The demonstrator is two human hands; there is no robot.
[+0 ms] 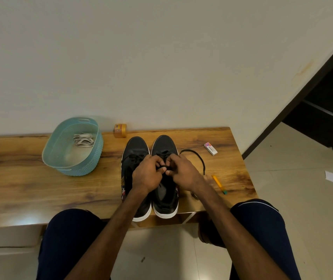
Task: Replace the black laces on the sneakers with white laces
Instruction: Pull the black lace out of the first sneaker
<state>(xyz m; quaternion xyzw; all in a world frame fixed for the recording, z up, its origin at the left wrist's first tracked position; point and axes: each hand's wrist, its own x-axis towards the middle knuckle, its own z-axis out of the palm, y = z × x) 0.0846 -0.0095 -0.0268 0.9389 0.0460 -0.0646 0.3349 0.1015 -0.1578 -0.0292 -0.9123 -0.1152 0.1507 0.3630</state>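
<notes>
Beside right sneaker [164, 145], loose black lace [199, 156]

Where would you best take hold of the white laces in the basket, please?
I'd pinch the white laces at the bundle's middle, coming straight down from above: they lie flat on the floor of the open-topped teal basket, whose walls block any sideways approach.

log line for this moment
step: unlacing sneaker | left hand: grips black lace | right hand: grips black lace | white laces: in basket
</notes>
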